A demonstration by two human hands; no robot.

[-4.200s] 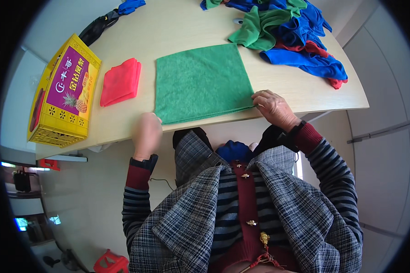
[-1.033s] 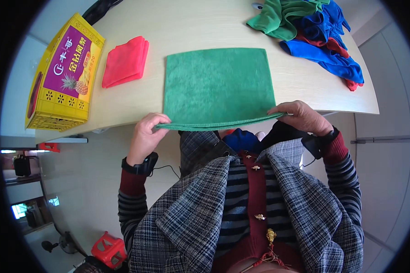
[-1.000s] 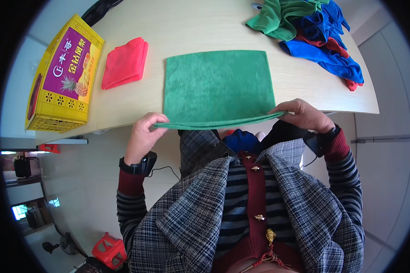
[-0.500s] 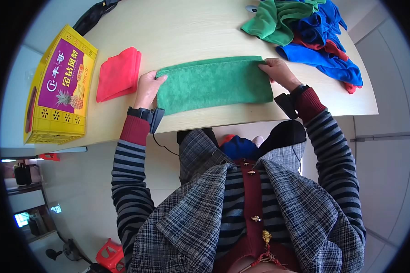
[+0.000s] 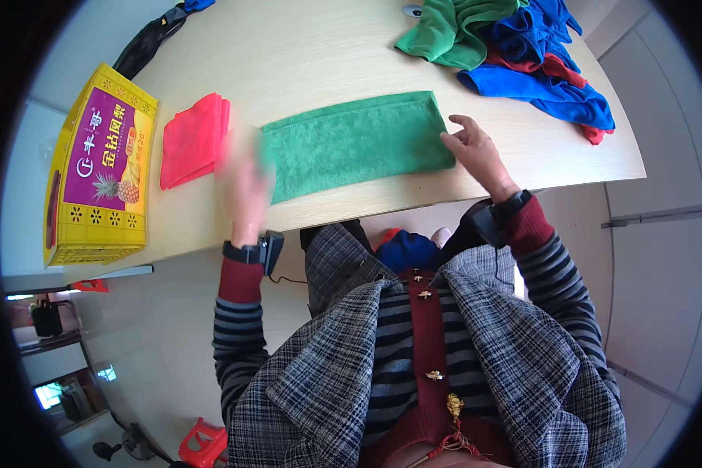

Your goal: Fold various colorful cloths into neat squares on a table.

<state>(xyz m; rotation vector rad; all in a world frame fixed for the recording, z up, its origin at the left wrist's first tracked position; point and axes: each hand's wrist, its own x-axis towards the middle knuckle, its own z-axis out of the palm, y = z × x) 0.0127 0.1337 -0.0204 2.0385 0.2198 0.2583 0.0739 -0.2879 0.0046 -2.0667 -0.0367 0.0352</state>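
A green towel [image 5: 355, 144], folded into a long strip, lies on the table in front of me. At its right end my right hand [image 5: 476, 152] is open, thumb and fingers apart, with nothing in them. My left hand [image 5: 247, 183] is at the towel's left end, smeared by motion. Its fingers do not show clearly, so whether they grip the towel's edge cannot be told. Left of that hand lies a folded red cloth stack [image 5: 195, 140].
A yellow and purple carton [image 5: 105, 168] stands at the table's left edge. Behind it is a black object [image 5: 144, 45]. Crumpled green, blue and red cloths [image 5: 534, 82] are heaped at the far right. A red stool [image 5: 203, 444] stands on the floor.
My right hand has let go of the towel's right end and its fingers have spread. My left hand has moved and blurred. The towel now rests flatter on the table.
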